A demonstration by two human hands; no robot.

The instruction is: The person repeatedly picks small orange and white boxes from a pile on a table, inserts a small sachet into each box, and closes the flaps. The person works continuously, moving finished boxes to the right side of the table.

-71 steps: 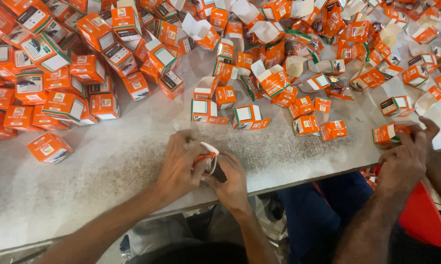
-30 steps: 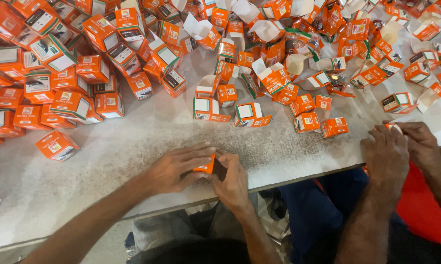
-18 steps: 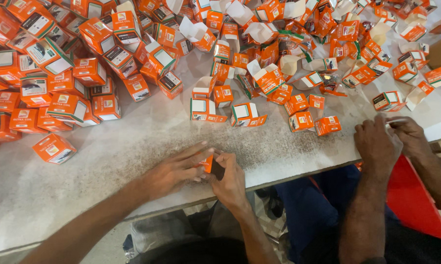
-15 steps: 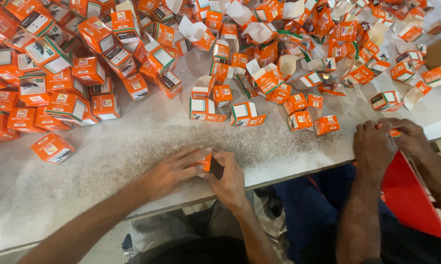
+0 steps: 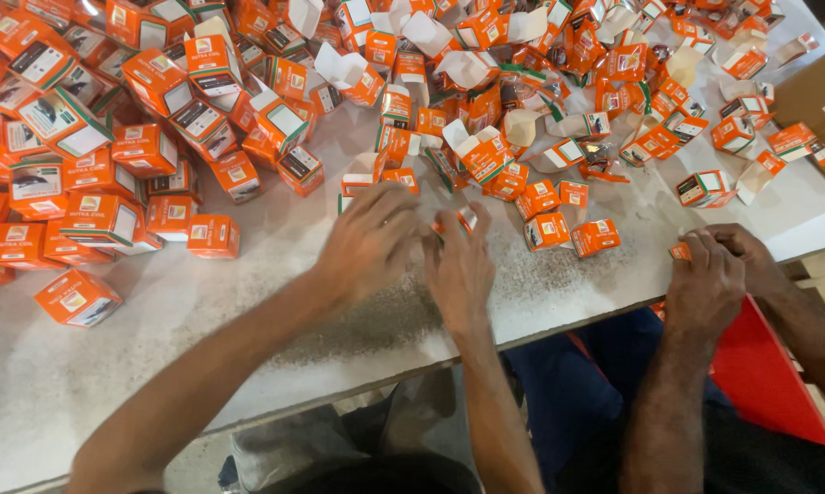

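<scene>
On the white table (image 5: 248,302), bare surface lies between its near edge and the heap of orange cartons (image 5: 156,110), some with flaps open. Just short of that heap, the left hand (image 5: 369,240) and right hand (image 5: 461,265) pinch a small orange box (image 5: 465,220) between their fingertips; its contents cannot be seen

I am leaning over a pale, speckled stone-like surface (image 5: 202,302) that is running across my whole view, its front edge cutting diagonally from lower left to upper right. Grey, dusty scuffing is showing on it near that edge. Even, soft light is falling on it without hard shadows. At the far right a brown cardboard carton (image 5: 819,101) is sitting beside the surface. Below the edge, a patch of grey floor (image 5: 330,439) is showing, and a red panel (image 5: 760,375) is standing at the right.
</scene>
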